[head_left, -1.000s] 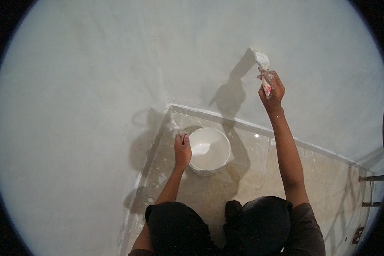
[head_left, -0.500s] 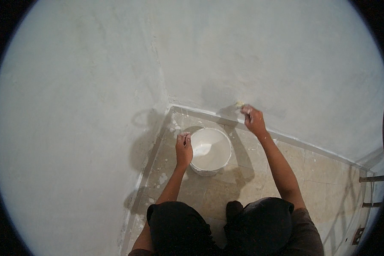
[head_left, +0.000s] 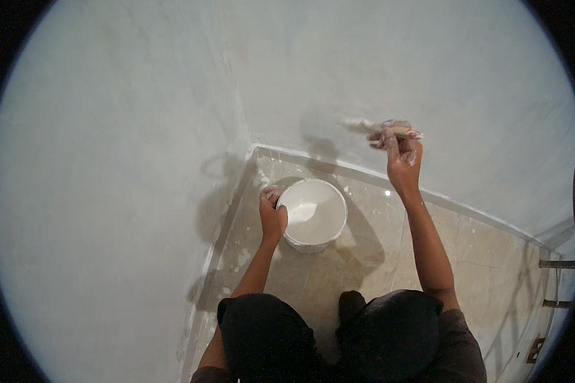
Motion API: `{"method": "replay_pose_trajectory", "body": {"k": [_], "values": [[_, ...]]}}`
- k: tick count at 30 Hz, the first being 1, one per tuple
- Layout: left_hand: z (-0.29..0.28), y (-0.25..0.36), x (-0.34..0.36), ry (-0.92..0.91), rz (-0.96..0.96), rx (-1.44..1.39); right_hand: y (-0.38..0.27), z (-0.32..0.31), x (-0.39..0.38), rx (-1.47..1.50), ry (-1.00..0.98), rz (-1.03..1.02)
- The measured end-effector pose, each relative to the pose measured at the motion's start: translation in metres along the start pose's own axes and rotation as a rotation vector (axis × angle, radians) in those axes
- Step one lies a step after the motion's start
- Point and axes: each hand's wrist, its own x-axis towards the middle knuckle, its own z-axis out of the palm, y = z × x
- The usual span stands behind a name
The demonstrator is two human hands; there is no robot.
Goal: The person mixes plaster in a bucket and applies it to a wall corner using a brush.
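My left hand (head_left: 271, 214) is closed on the left side of the white bucket (head_left: 316, 217), which has pale paint or coating inside and streaked on its outside. My paint-smeared right hand (head_left: 400, 156) grips a paintbrush (head_left: 399, 133) held roughly level, its whitish, blurred bristles pointing left at the back wall (head_left: 319, 70). I cannot tell whether the bristles touch it. Both hands have white smears on them.
Two pale walls meet in a corner behind the bucket, with a skirting (head_left: 466, 216) along their foot. The tiled floor (head_left: 466, 268) is spotted with white. My dark-clad knees are below. At the far right are dark rungs (head_left: 556, 263) and a socket (head_left: 535, 350).
My right hand first came down from high on the back wall, then rose slightly rightward, turning the brush level. My left hand's fingers have shifted on the bucket's side.
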Motion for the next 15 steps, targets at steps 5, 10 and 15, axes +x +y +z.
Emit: {"method": "replay_pose_trajectory", "body": {"k": [5,10,15], "values": [[-0.003,-0.004,-0.002,0.022,0.003,-0.01,-0.006,0.001,-0.044,-0.056,-0.29,0.361],[-0.001,0.033,-0.024,0.041,-0.016,-0.127,0.002,0.008,-0.077,-0.348,-0.677,0.263],[0.007,0.037,-0.038,-0.022,0.138,-0.152,0.03,0.036,-0.125,-0.607,-0.777,0.241]]}}
